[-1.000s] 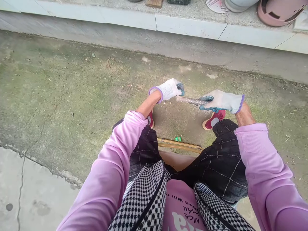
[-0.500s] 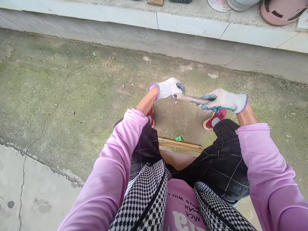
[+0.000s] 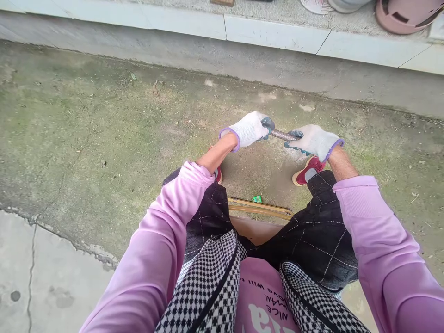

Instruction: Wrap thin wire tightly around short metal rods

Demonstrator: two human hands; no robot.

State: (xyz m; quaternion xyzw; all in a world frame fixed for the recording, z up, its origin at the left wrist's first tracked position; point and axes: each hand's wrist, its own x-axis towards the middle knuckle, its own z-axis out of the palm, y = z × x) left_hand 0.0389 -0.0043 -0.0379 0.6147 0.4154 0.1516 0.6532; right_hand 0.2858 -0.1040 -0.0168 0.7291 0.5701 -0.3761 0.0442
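Note:
Between my two gloved hands, above the ground in front of my knees, is a short brownish-grey rod (image 3: 282, 135) with a shiny, wrapped-looking surface. My left hand (image 3: 256, 128) is closed round its left end, which the glove hides. My right hand (image 3: 308, 139) grips the other end, thumb and fingers wrapped about it. Both gloves are pale knit with blue-grey coated fingers and purple cuffs. Only the middle of the rod shows, tilted slightly down to the right.
Below my hands are my red shoes (image 3: 310, 170) on mossy concrete (image 3: 104, 138). A small green wrapper (image 3: 257, 199) lies by the yellowish seat frame (image 3: 260, 209) between my legs. Ahead runs a tile-edged ledge (image 3: 270, 34) carrying a pink container (image 3: 398, 18).
My left hand has shifted right along the rod, covering its left end. My right hand has moved slightly left and up, so the hands are closer together and less of the rod shows.

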